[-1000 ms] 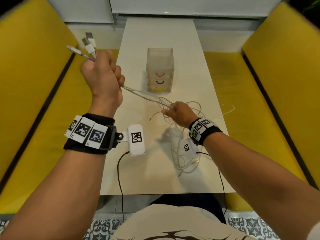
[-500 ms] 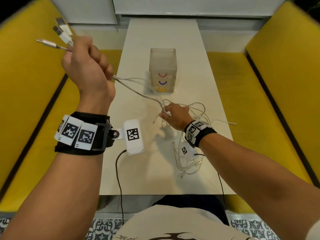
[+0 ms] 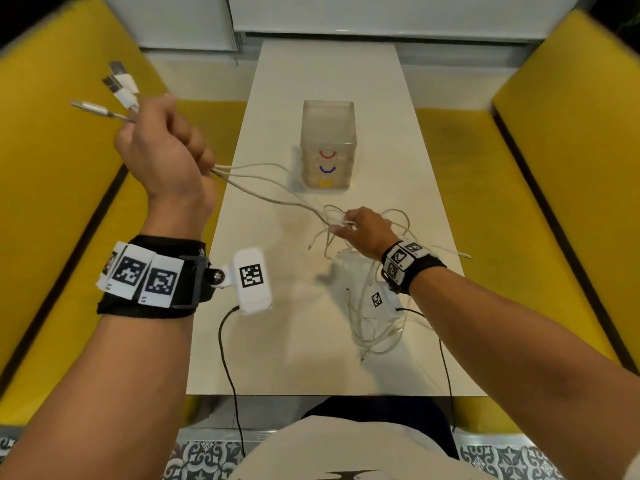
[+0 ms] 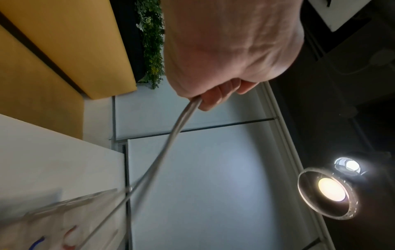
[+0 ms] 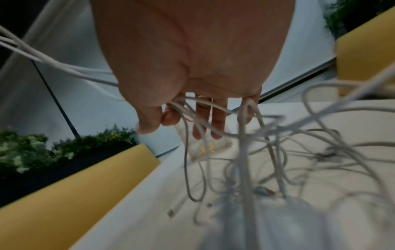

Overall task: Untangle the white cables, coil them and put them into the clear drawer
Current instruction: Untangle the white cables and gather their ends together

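My left hand (image 3: 166, 147) is raised over the table's left edge and grips three white cables (image 3: 263, 188) in a fist (image 4: 224, 59). Their USB plugs (image 3: 121, 88) stick out beyond it. The strands (image 4: 171, 135) run down and right to a tangle (image 3: 374, 306) on the table near me. My right hand (image 3: 360, 226) sits low over the tangle's far end. Cable loops (image 5: 256, 152) run through its fingers (image 5: 215, 121), with thumb and forefinger pinching a strand. The clear drawer unit (image 3: 328, 147) stands mid-table, its drawers closed, with red, blue and yellow handles.
The white table (image 3: 329, 64) is narrow, with yellow benches on the left (image 3: 69, 202) and right (image 3: 554, 168). One loose cable end (image 3: 464, 255) lies at the table's right edge. Black camera cords (image 3: 228, 358) hang off the near edge.
My left hand has swung up and left with the cable ends, then dropped slightly. The strands between my hands have gone from a taut bundle to separate, slacker lines. My right hand has stayed put.
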